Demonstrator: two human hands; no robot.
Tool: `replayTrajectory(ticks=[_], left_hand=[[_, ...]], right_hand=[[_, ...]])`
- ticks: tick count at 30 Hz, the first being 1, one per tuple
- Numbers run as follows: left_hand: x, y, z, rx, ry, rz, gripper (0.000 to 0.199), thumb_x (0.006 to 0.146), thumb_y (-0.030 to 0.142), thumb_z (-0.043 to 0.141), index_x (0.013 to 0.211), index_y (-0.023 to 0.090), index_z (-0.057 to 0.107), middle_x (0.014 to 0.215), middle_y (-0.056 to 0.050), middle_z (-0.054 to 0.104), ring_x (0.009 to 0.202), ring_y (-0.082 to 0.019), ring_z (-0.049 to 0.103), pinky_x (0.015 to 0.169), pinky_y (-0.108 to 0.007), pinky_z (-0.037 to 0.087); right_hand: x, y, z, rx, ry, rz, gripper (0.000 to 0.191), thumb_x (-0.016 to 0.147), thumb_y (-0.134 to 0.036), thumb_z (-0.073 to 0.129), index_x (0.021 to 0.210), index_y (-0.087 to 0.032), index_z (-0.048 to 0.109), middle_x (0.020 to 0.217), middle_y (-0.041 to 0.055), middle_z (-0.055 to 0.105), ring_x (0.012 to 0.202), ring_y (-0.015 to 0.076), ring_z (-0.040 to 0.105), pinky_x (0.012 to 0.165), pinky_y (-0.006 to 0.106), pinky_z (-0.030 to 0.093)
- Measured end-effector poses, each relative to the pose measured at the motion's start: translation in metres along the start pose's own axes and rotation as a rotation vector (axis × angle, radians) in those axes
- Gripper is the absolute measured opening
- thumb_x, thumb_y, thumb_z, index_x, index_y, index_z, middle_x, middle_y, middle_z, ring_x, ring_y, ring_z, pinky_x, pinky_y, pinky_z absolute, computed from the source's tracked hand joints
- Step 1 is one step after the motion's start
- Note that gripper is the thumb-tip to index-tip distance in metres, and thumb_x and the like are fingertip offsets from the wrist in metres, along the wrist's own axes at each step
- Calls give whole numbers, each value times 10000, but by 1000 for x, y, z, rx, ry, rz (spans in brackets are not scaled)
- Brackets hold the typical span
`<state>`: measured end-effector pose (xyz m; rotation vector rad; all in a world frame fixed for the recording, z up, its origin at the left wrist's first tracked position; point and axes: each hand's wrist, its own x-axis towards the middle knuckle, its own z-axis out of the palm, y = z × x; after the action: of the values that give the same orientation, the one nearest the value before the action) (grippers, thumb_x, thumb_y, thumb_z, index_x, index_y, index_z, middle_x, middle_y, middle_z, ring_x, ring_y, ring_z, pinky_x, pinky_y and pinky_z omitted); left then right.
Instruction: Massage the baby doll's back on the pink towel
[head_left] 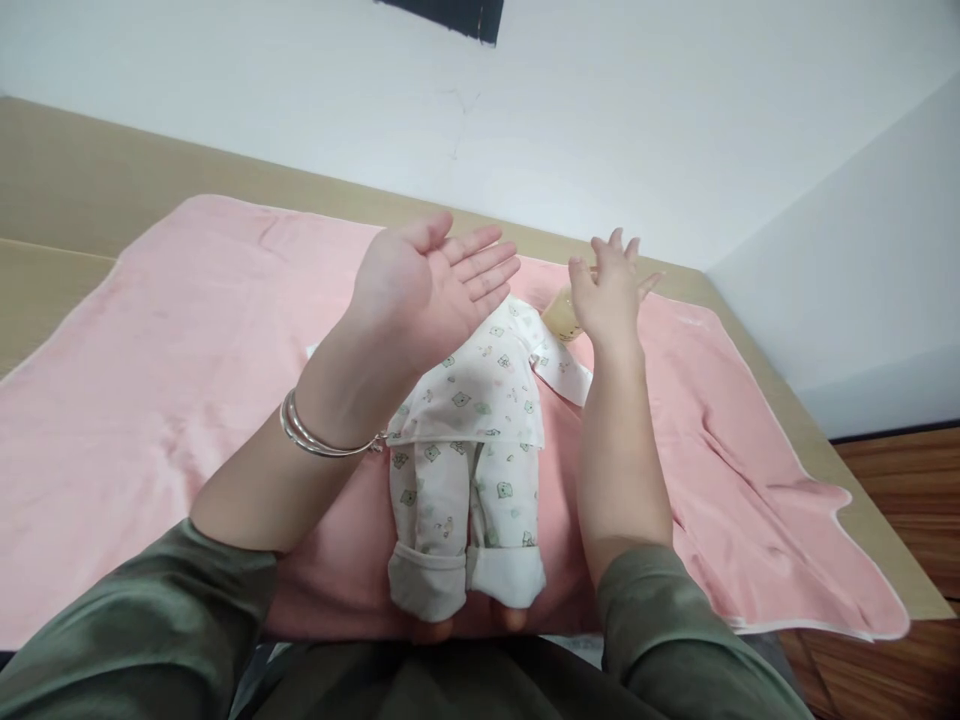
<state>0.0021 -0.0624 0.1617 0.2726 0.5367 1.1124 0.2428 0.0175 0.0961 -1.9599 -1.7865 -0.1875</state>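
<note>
A baby doll (pixel 480 400) in a white long-sleeved top and trousers printed with small green animals lies on a pink blanket (pixel 225 290), its feet toward me. The trouser cuffs are rolled up, and bare feet show below them. My left hand (pixel 442 270) hovers over the doll's upper body, palm up, fingers stretched and empty; it hides the head. To the right, my right hand (pixel 611 285) is raised with its fingers spread. Just behind it is a small yellow container (pixel 562 315), partly covered; whether they touch I cannot tell.
The blanket covers much of a light wooden table (pixel 67 170), with folds along its right side. A white wall (pixel 300 90) rises behind, carrying a dark patch (pixel 457 15). At the lower right, brown wood-grain flooring (pixel 900 500) shows past the table's edge.
</note>
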Motion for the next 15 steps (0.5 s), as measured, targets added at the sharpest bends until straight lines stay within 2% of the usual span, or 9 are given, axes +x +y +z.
replayTrajectory(ticks=[3,4,6,7,8,10,12,13,15], left_hand=[[-1,-4,1,42,-14,-11,575,1082,365,366,1636,217,323,1637,-105,493,1555,-260,407,1304,-438,316],[-2,-6,2,67,-25,-9,579,1092,387,342,1637,192,319,1648,-114,476,1561,-255,394,1309,-430,291],[-6,-8,4,116,-94,-12,609,1107,464,297,1644,178,298,1670,-104,444,1587,-266,325,1311,-453,248],[-9,-8,5,139,-144,-17,626,1107,506,285,1648,191,292,1677,-88,434,1602,-282,272,1310,-482,234],[-13,-6,5,157,-208,-22,642,1101,547,278,1648,210,299,1682,-69,429,1615,-302,213,1304,-516,229],[-21,0,3,187,-328,-33,671,1088,611,237,1634,235,342,1688,-41,419,1625,-333,97,1295,-565,228],[-28,10,0,212,-380,-26,709,1076,643,172,1604,233,408,1672,-44,446,1624,-339,52,1296,-572,227],[-31,13,-1,218,-398,-13,738,1068,659,138,1598,231,420,1651,-49,477,1624,-333,61,1299,-568,226],[-34,16,-2,224,-427,38,811,1055,666,41,1617,186,377,1578,-83,567,1614,-299,174,1304,-526,259]], right_hand=[[-15,-25,-16,114,101,-49,539,1065,-480,286,1551,-302,436,1753,87,269,1651,377,136,1235,823,113],[-24,-37,-22,169,122,-104,541,1069,-464,266,1567,-310,411,1756,65,265,1654,337,154,1272,769,131],[-46,-65,-33,278,77,-258,561,1076,-448,240,1598,-283,364,1762,48,252,1645,229,212,1343,582,196],[-57,-78,-37,314,44,-356,577,1079,-468,246,1610,-267,346,1768,40,233,1647,185,196,1362,497,190],[-67,-90,-41,320,26,-436,594,1080,-514,252,1622,-281,324,1775,15,204,1657,163,135,1375,467,132],[-84,-109,-46,280,47,-497,606,1078,-556,286,1642,-335,269,1778,-22,184,1666,185,60,1370,518,-20],[-96,-119,-50,235,108,-522,634,1065,-580,349,1652,-374,227,1774,-30,199,1669,224,27,1340,566,-114],[-102,-123,-52,220,130,-534,663,1051,-598,388,1653,-374,225,1771,-20,215,1669,246,22,1332,579,-128],[-115,-128,-57,187,121,-584,772,1001,-667,472,1653,-313,259,1766,30,237,1667,291,22,1331,585,-121]])
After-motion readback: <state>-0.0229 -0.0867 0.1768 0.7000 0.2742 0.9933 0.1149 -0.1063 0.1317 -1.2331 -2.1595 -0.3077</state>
